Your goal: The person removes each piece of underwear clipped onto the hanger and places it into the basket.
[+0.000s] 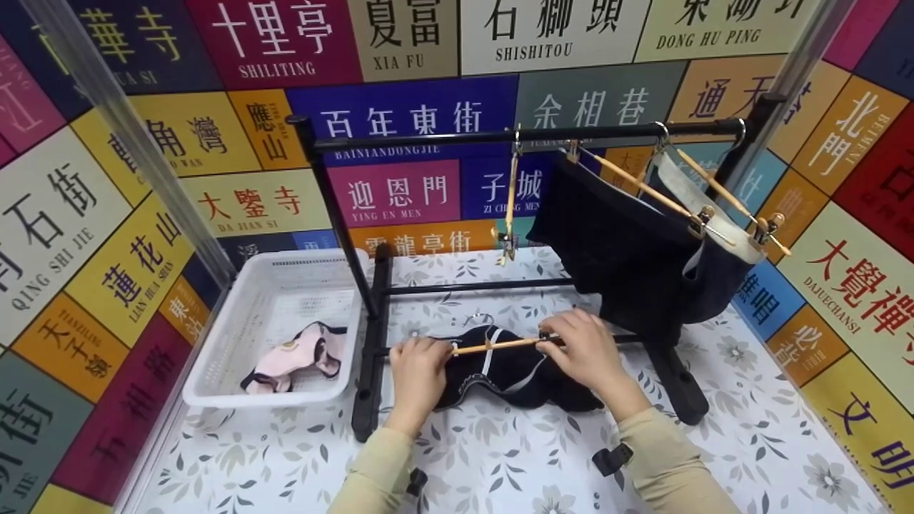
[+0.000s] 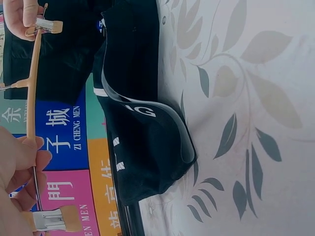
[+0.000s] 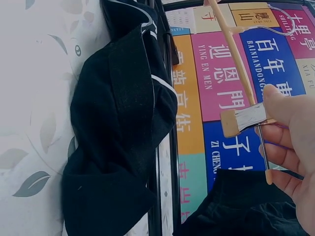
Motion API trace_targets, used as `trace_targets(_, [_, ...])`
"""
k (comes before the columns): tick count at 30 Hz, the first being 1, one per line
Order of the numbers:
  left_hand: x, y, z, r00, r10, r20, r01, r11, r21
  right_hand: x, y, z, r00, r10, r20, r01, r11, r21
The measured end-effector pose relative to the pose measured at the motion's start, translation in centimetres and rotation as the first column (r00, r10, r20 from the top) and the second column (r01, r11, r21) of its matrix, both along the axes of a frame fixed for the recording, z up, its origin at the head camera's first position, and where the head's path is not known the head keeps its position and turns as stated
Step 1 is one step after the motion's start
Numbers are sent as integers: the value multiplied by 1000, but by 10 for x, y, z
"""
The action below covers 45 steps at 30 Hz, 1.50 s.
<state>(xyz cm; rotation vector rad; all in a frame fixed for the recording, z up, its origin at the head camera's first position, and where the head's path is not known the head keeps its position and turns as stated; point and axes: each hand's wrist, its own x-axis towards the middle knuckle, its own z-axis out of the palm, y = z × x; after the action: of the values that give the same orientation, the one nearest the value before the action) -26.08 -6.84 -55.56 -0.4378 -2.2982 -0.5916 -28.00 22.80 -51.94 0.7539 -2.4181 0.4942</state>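
Note:
In the head view, my left hand (image 1: 421, 368) holds the left end of a wooden clip hanger (image 1: 510, 345), and my right hand (image 1: 582, 350) grips its right end. The left wrist view shows my left thumb and fingers pinching the bar beside a clip (image 2: 51, 220). At the other end, the right wrist view has my right hand (image 3: 288, 137) pinching a clip (image 3: 243, 119). Below the hanger, apart from its clips, a pair of dark underpants (image 1: 525, 396) with a lettered, pale-edged waistband lies crumpled on the table.
A black rack (image 1: 428, 140) stands ahead, its lower bars behind the underpants. Dark garments (image 1: 614, 235) hang from hangers at its right, beside a bare hanger (image 1: 511, 193). At left, a white basket (image 1: 207, 371) contains a pink garment with dark trim (image 1: 296, 357).

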Motion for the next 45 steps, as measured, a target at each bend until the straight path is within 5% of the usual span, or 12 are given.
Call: trace_targets(45, [6, 8, 2, 1000, -8, -6, 8, 1000, -7, 7, -28, -13, 996, 73, -46, -69, 993, 93])
